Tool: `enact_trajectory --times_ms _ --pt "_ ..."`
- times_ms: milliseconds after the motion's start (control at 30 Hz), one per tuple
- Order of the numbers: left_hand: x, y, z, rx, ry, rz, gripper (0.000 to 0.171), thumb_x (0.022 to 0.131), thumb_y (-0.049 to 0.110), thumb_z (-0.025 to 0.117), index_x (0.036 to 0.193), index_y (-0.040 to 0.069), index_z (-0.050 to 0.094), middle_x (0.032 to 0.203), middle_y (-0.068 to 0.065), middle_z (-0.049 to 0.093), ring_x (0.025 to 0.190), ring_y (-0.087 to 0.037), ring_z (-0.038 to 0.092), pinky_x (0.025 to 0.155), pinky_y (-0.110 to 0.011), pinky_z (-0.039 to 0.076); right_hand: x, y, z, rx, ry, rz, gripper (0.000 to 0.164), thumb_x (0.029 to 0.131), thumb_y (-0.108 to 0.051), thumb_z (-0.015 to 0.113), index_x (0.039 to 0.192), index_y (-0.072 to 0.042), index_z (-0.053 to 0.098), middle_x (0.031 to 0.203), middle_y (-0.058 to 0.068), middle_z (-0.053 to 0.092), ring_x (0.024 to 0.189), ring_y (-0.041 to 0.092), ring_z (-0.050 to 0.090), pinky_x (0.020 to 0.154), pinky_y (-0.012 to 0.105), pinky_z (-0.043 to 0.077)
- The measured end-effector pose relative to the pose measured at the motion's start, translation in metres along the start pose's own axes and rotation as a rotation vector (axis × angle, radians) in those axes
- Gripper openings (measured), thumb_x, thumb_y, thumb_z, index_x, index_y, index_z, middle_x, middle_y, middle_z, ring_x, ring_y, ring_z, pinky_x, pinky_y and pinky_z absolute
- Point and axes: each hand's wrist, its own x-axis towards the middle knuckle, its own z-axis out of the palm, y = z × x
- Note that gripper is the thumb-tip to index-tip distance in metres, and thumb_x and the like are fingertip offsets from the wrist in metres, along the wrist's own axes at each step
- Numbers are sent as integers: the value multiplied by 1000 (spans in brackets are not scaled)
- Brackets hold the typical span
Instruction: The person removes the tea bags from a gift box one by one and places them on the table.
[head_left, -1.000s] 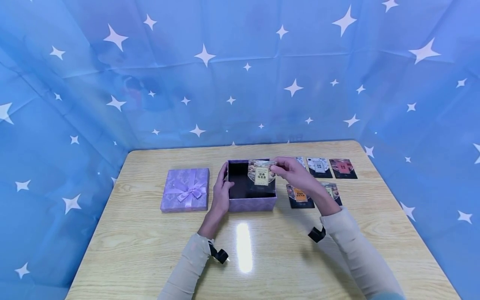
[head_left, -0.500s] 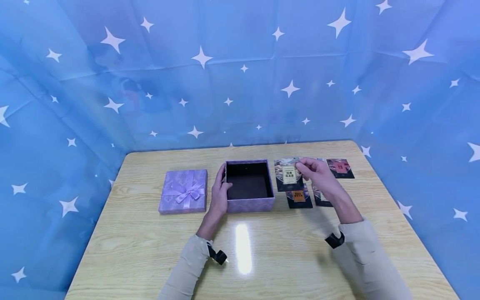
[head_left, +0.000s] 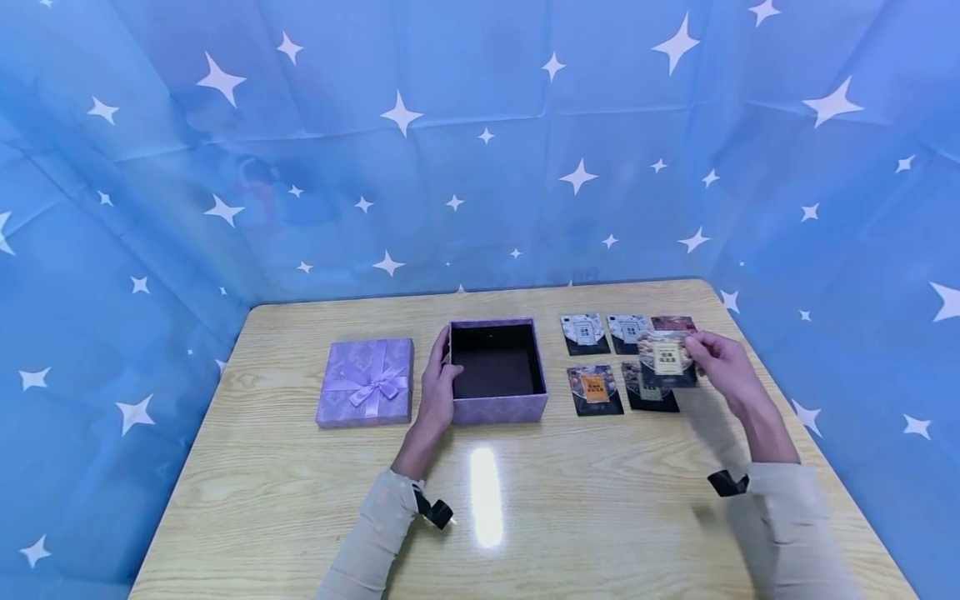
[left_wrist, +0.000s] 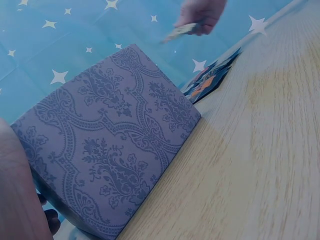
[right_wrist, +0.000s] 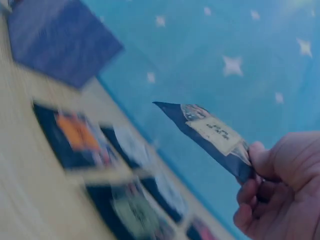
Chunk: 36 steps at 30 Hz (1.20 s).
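In the head view, my left hand (head_left: 437,387) grips the left wall of an open purple box (head_left: 501,408) with a dark inside, its thumb at the rim. The patterned front wall of the box (left_wrist: 110,135) fills much of the left wrist view. My right hand (head_left: 723,367) pinches the right edge of a flat tea sachet (head_left: 667,358) with a cream label. This sachet is held up over the table and overlaps a red-labelled sachet (head_left: 673,323) and a green-labelled sachet (head_left: 648,392). Right wrist view: thumb and fingers clasp one end of the tea sachet (right_wrist: 215,136).
Left of the box lies a purple lid (head_left: 367,383) with a ribbon bow. To its right are an orange-labelled sachet (head_left: 595,390) and two white-labelled sachets, one at the back left (head_left: 585,333) and another beside it (head_left: 626,333). A starry blue curtain (head_left: 480,167) hangs behind the wooden table (head_left: 300,500).
My right hand has carried the cream-labelled tea sachet from over the box rightwards, past the other sachets. The left hand stays on the box.
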Motion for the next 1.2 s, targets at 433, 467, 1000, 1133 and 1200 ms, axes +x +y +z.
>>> enact_trajectory --times_ms 433,467,1000,1133,1200 --pt "-2 2 -6 -2 1 7 72 99 6 43 165 32 31 170 7 29 157 -20 20 125 -52 20 1 63 -36 -244 58 108 42 112 -20 46 119 20 58 94 4 63 81 0 47 67 18 41" --pt "-2 2 -6 -2 -2 8 72 99 6 43 165 32 31 170 7 29 157 -19 20 125 -52 20 2 65 -37 -264 47 118 43 112 -21 45 120 19 59 98 9 64 81 1 47 68 18 41" --pt "0 0 -6 -20 1 9 71 98 5 43 166 23 31 170 1 30 156 -25 24 123 -53 24 4 74 -36 -465 24 160 42 112 -25 46 123 13 59 107 29 64 89 32 59 72 37 45" --pt "1 0 -5 -25 13 11 72 97 3 46 165 22 33 168 -3 35 155 -28 28 122 -53 27 1 72 -35 -470 28 161 41 111 -24 46 122 14 59 103 28 64 83 29 58 67 36 45" --pt "3 0 -6 -23 14 25 72 96 3 47 165 20 34 168 -6 36 154 -30 30 121 -54 28 -1 71 -35 -479 33 160 42 111 -26 46 121 14 58 103 28 64 84 31 58 67 38 45"
